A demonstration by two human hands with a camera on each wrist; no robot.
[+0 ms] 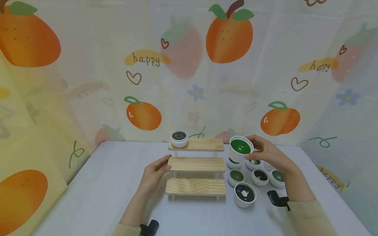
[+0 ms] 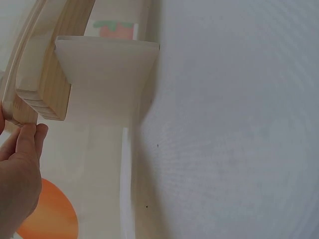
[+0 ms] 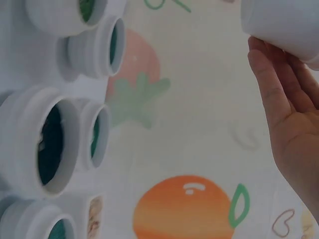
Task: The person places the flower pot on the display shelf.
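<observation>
A three-tiered wooden stand [image 1: 196, 165] with pale supports is on the white table. At the left end of its middle board, my left hand [image 1: 151, 177] pinches the edge between thumb and fingers; the left wrist view shows the fingertips at the end of a wooden board [image 2: 55, 94]. My right hand [image 1: 273, 155] holds a white cup [image 1: 236, 155] with glossy green contents, raised to the right of the stand. Its fingers lie along the cup wall in the right wrist view. A small white jar [image 1: 179, 142] with a dark, brownish-centred top sits at the left of the top board.
Several white jars with green or dark contents cluster right of the stand, below the held cup, including a green one [image 1: 236, 176] and a dark one [image 1: 260, 177]. A larger white cup [image 1: 244, 195] stands in front of them. A fruit-print cloth [image 1: 192, 108] hangs behind the table.
</observation>
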